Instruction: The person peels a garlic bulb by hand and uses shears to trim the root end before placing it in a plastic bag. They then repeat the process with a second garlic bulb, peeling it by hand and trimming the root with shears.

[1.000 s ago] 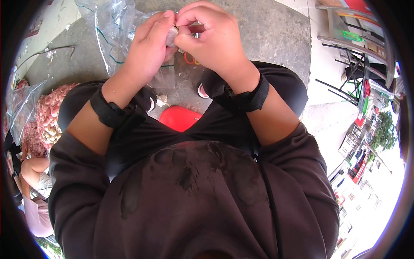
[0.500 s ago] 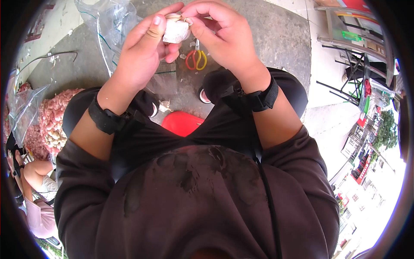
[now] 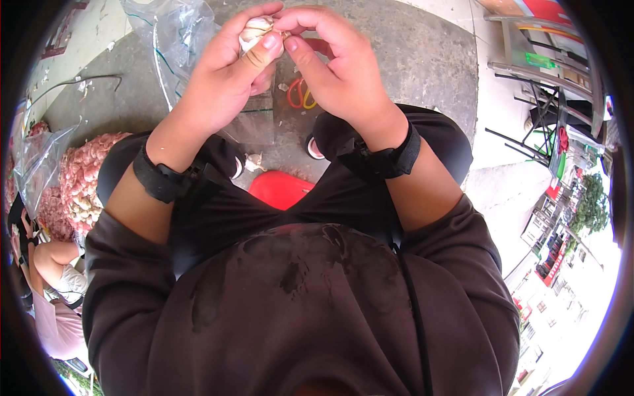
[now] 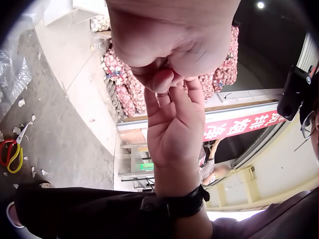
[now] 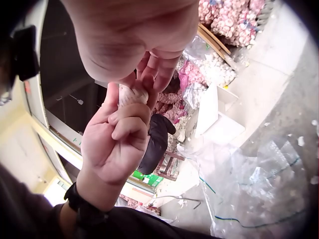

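A whitish garlic bulb (image 3: 256,32) is gripped in the left hand (image 3: 224,76), the thumb lying across its near side. Against the bulb's right side the right hand (image 3: 343,66) pinches a small bit at its top with thumb and forefinger. In the right wrist view the bulb (image 5: 133,94) shows between the curled fingers of the left hand (image 5: 117,142) and the fingertips of the right hand (image 5: 134,45). The left wrist view shows both hands meeting, the right hand (image 4: 175,129) below, with the bulb hidden.
Scissors with red and yellow handles (image 4: 15,152) lie on the concrete floor among peel scraps. A clear plastic bag (image 3: 175,39) lies left of the hands. Near the feet is a red object (image 3: 281,189). Sacks of garlic (image 3: 86,171) and a seated person are at left.
The bulb, mostly covered a second ago, came into view and has since turned and risen slightly in the left hand. The left thumb has moved across it; the right fingers stay at its side.
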The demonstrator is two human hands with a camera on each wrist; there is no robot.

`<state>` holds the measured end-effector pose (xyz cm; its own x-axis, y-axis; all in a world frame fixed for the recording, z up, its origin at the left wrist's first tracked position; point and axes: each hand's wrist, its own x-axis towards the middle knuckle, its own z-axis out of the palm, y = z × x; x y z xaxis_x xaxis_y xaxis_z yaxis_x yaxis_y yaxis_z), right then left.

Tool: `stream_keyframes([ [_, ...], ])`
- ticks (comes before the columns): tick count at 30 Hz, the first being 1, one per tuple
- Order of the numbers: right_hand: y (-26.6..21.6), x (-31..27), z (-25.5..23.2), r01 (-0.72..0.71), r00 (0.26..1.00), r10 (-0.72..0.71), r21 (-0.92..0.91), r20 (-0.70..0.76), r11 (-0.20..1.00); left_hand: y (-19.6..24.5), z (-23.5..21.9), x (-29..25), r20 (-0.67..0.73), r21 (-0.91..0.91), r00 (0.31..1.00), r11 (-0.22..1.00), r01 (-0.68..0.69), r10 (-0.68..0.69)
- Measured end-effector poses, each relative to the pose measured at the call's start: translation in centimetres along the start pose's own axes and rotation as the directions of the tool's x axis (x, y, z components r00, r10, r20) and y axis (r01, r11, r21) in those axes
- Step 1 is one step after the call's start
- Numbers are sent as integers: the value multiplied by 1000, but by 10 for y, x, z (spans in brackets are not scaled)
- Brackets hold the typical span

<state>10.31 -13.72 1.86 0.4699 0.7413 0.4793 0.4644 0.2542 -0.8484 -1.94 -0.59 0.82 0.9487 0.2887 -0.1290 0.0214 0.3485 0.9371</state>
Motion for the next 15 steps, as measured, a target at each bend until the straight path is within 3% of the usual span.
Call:
stream_keyframes([
  [2,0,0,-2,-13,1000,13,32,-1,999,5,-3,0,64,30,998,1000,6,-8],
  [5,-1,6,-3,51,998,-50,-14,24,999,5,0,-2,5,19,1000,1000,22,-22],
  [8,-2,3,-6,-69,996,66,59,53,996,9,-5,-3,63,134,998,991,22,-31],
  [11,-7,-5,-5,-446,893,428,409,141,796,7,0,-7,46,36,996,997,-72,71],
  [14,10,-7,-9,-287,956,258,287,136,914,15,8,-4,-33,65,998,997,-42,44],
  [15,11,-7,-9,-230,972,212,252,97,940,27,16,0,-88,-34,993,997,75,-78],
])
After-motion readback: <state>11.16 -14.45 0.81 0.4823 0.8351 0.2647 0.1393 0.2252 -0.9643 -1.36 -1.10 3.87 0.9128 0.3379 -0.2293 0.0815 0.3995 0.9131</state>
